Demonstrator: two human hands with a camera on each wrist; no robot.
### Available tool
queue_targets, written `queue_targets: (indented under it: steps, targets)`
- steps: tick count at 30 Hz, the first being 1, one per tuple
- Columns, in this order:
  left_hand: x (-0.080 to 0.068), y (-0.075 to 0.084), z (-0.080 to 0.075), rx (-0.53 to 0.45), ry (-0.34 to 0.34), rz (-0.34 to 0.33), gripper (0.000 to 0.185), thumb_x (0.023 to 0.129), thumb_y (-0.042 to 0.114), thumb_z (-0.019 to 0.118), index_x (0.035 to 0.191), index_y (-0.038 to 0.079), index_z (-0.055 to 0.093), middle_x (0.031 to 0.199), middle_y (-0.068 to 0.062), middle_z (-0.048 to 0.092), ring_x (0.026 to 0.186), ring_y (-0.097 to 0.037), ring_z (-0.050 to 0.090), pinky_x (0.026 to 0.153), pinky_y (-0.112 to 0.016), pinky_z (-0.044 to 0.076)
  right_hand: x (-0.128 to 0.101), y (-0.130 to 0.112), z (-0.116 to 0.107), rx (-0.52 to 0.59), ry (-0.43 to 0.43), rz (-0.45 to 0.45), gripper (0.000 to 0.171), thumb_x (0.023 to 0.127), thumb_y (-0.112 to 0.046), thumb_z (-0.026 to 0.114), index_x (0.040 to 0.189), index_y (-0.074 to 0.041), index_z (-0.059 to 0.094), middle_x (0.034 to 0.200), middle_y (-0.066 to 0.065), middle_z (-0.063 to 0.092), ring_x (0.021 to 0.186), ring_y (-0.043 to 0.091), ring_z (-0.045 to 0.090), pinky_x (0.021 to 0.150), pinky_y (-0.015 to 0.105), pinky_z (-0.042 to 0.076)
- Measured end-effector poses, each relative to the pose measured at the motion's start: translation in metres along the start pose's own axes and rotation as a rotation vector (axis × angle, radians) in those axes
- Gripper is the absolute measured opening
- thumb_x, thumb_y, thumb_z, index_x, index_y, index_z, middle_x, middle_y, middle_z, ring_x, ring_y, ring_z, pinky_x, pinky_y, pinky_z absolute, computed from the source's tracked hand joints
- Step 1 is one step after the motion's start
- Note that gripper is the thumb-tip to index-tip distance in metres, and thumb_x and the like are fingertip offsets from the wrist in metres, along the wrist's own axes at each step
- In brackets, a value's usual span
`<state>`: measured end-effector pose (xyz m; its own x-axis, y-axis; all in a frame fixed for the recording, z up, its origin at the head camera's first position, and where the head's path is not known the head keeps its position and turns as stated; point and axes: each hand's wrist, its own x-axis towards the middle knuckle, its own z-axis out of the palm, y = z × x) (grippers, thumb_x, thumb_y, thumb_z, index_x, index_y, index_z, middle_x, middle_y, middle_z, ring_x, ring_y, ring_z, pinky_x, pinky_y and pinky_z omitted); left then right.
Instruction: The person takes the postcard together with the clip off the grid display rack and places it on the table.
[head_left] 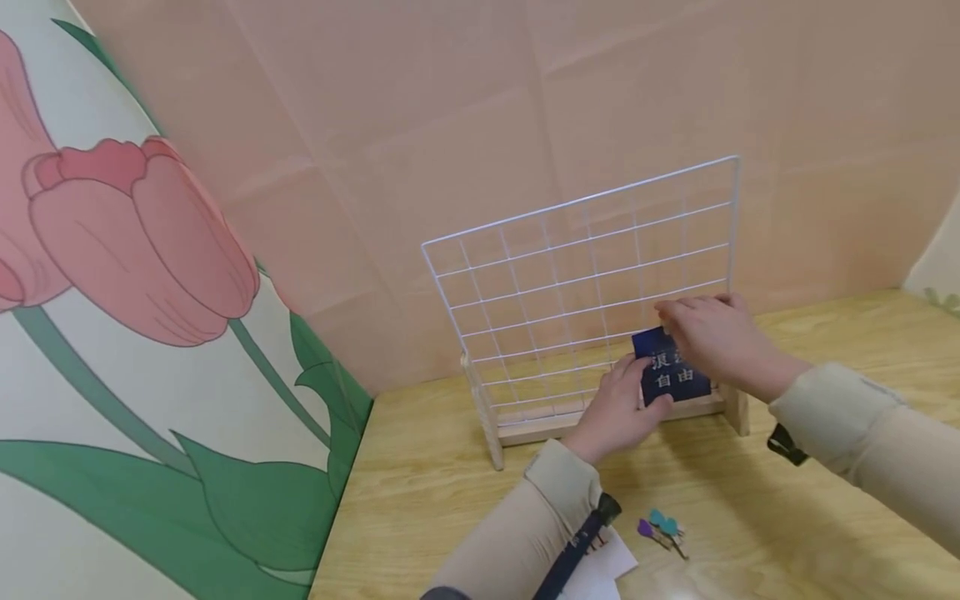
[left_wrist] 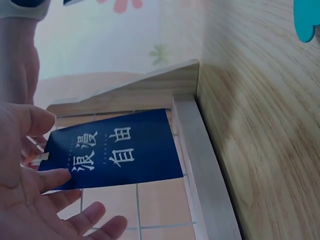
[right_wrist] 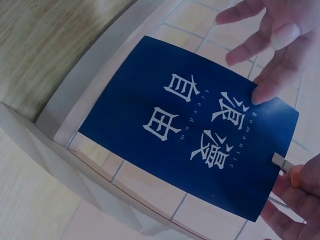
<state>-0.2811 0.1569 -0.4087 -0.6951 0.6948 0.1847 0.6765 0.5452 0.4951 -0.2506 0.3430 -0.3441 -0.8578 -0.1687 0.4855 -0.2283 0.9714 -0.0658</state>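
Head view, white wire grid panel [head_left: 585, 275] upright in pale wooden base [head_left: 555, 425] on wooden table [head_left: 750, 500], dark blue card with white characters [head_left: 672, 379] against its lower right, left hand [head_left: 618, 412] and right hand [head_left: 712, 337] on card, coloured clips [head_left: 662, 528] near, left wrist view, left fingers [left_wrist: 55, 177] spread, fingertip touching card, right wrist view, right fingers [right_wrist: 295, 192] pinching small wooden clip [right_wrist: 282, 163] at card's edge.

A dark blue card [right_wrist: 192, 127] — printed with white Chinese characters — is held flat against the lower right of an upright white wire grid [head_left: 585, 275], just above its wooden base.
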Motion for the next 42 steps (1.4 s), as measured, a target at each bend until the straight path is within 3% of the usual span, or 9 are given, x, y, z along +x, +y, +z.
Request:
queue_targets:
  steps: [10,16,24,31,36,39,42]
  targets:
    - [0.011,-0.002,-0.004,-0.188,0.069,-0.047,0.05,0.099,0.027,0.065,0.145,0.01,0.054,0.148,0.0,0.048,0.135,-0.01,0.047,0.109,-0.024,0.038,0.008,0.013,-0.005,0.051,0.016,-0.086,0.027,0.099,-0.004,0.062,0.123,0.008,0.065,0.111,0.025,0.072,0.098,0.044,0.071,0.078,0.065,0.048]
    - [0.013,-0.001,-0.006,-0.216,0.084,-0.055,0.05,0.099,0.027,0.067,0.144,0.009,0.055,0.145,0.0,0.049,0.13,-0.01,0.051,0.106,-0.023,0.041,0.012,0.023,-0.006,0.111,0.127,-0.187,0.016,0.093,0.0,0.071,0.109,0.005,0.071,0.097,0.021,0.075,0.069,0.037,0.071,0.063,0.061,0.051]
    - [0.011,0.0,-0.008,-0.201,0.083,-0.066,0.051,0.097,0.026,0.068,0.144,0.009,0.054,0.148,-0.001,0.048,0.13,-0.011,0.051,0.106,-0.024,0.041,0.01,0.03,-0.003,0.154,0.235,-0.268,0.013,0.086,0.004,0.077,0.097,0.0,0.073,0.087,0.014,0.076,0.066,0.029,0.071,0.061,0.053,0.056]
    - [0.008,-0.002,-0.009,-0.229,0.042,-0.065,0.05,0.099,0.026,0.067,0.146,0.013,0.054,0.149,0.002,0.047,0.13,-0.011,0.05,0.105,-0.026,0.043,0.003,0.03,0.002,0.219,0.261,-0.206,0.012,0.088,0.005,0.074,0.099,0.002,0.071,0.084,0.012,0.074,0.057,0.012,0.054,0.051,0.036,0.046]
    - [0.006,-0.006,-0.011,-0.259,0.007,-0.048,0.05,0.101,0.028,0.066,0.147,0.016,0.053,0.15,0.006,0.046,0.124,-0.012,0.054,0.097,-0.025,0.048,0.003,0.026,-0.003,0.32,0.204,-0.106,0.01,0.097,0.002,0.066,0.105,0.005,0.071,0.092,0.02,0.074,0.068,0.027,0.068,0.06,0.046,0.056]
    - [0.005,-0.007,-0.011,-0.272,0.007,-0.014,0.049,0.1,0.025,0.067,0.146,0.014,0.054,0.148,0.006,0.048,0.129,-0.011,0.051,0.096,-0.021,0.047,0.003,0.024,-0.003,0.331,0.21,-0.093,0.012,0.097,0.0,0.066,0.107,0.005,0.072,0.094,0.022,0.075,0.076,0.037,0.073,0.065,0.053,0.059]
    - [0.002,-0.007,-0.012,-0.287,0.005,0.008,0.048,0.1,0.022,0.067,0.145,0.013,0.055,0.147,0.005,0.049,0.131,-0.011,0.05,0.097,-0.02,0.046,0.002,0.023,-0.002,0.294,0.257,-0.117,0.011,0.094,0.001,0.069,0.105,0.004,0.072,0.092,0.018,0.075,0.071,0.03,0.071,0.064,0.05,0.057]
